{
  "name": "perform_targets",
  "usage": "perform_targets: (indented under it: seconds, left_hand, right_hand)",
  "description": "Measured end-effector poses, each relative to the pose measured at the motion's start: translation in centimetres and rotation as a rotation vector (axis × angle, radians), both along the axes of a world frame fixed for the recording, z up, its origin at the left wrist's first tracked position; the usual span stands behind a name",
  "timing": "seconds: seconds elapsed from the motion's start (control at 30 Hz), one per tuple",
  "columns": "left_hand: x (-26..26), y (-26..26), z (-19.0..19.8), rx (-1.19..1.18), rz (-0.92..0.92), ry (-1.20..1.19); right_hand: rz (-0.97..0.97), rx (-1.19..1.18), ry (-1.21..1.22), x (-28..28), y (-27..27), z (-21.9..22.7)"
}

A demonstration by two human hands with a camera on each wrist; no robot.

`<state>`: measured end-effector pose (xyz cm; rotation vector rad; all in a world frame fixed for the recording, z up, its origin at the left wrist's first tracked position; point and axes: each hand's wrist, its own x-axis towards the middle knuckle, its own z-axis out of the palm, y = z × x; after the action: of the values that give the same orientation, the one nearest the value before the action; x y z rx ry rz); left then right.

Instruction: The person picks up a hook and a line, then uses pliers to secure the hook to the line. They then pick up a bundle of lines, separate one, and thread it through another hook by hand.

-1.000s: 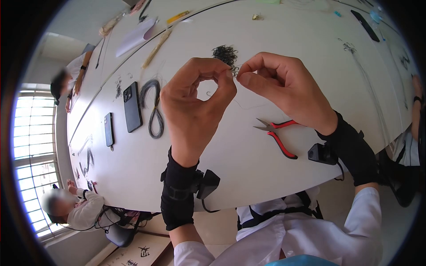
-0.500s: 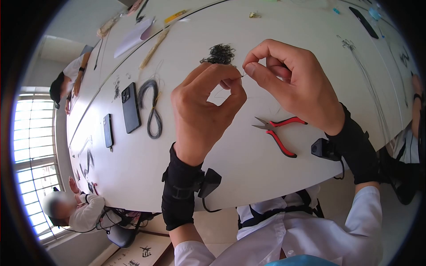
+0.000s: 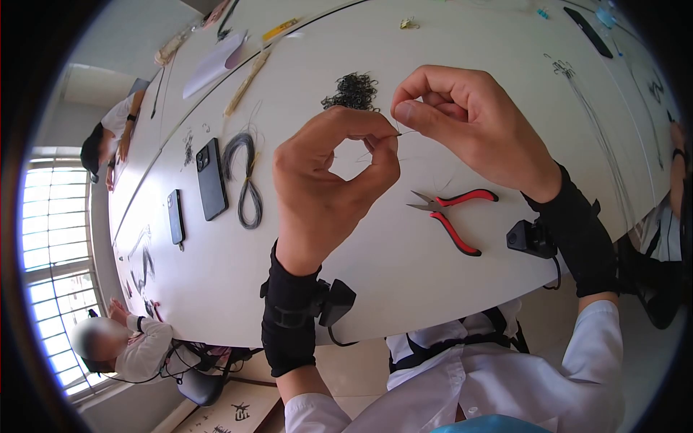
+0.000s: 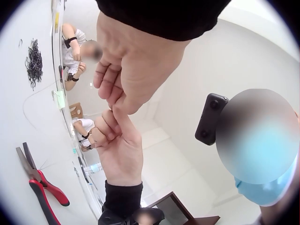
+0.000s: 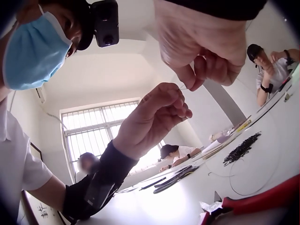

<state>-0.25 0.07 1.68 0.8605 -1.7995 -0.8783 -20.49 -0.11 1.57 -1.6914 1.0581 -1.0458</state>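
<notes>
Head cam: L hand (image 3: 328, 180) pinches a tiny dark piece (image 3: 398, 135), too sm. to ID, R hand (image 3: 473, 130) pinches a thin pale line (image 3: 409, 132) just beside it, red-and-blk-handled metal pliers (image 3: 437, 207) nr both; blk brush characters (image 3: 240, 412) lower L, unreadable. L wrist cam: fingers hide the line, twin-lens blk head camera (image 4: 211, 119) shows. R wrist cam: line bridges both hands' fingertips.

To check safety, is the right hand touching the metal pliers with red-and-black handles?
Apart: the left wrist view shows a clear gap between the right hand and the pliers.
</notes>
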Motion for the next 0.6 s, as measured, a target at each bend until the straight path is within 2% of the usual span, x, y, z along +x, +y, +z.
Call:
perform_targets:
  seconds: [0.27, 0.6]
  left_hand:
    - [0.27, 0.34, 0.47, 0.18, -0.02, 0.127]
    - [0.12, 0.71, 0.95, 0.18, 0.059, 0.192]
  right_hand:
    - [0.006, 0.041, -0.009, 0.1, 0.4, 0.7]
    - [-0.034, 0.064, -0.086, 0.52, 0.83, 0.68]
